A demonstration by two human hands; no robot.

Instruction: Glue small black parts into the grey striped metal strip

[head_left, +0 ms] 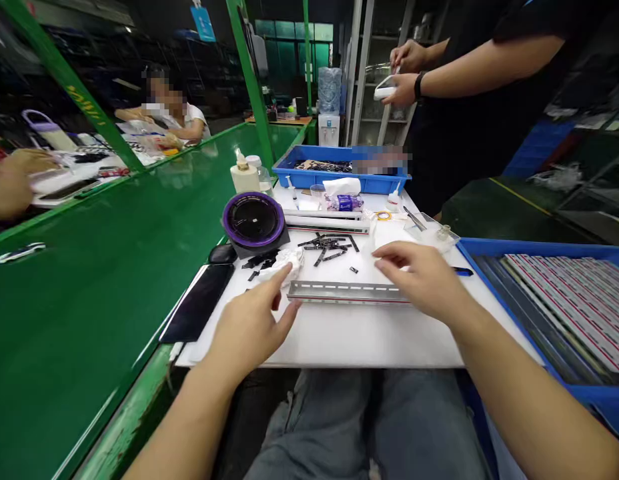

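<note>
The left hand (pixel 249 323) is open, its fingertips touching the left end of the long metal rail (pixel 347 292); the right hand (pixel 423 279), relaxed, rests on its right end. Black small parts (pixel 328 245) lie at twelve o'clock, purple-rimmed round device (pixel 253 220) at ten

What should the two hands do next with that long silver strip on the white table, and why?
Probably close both hands onto the metal strip and grip its ends. The left hand is open with its fingers at the strip's left end, beside a crumpled white cloth. The right hand hovers flat over the right end. Neither hand looks closed on it yet.
</note>
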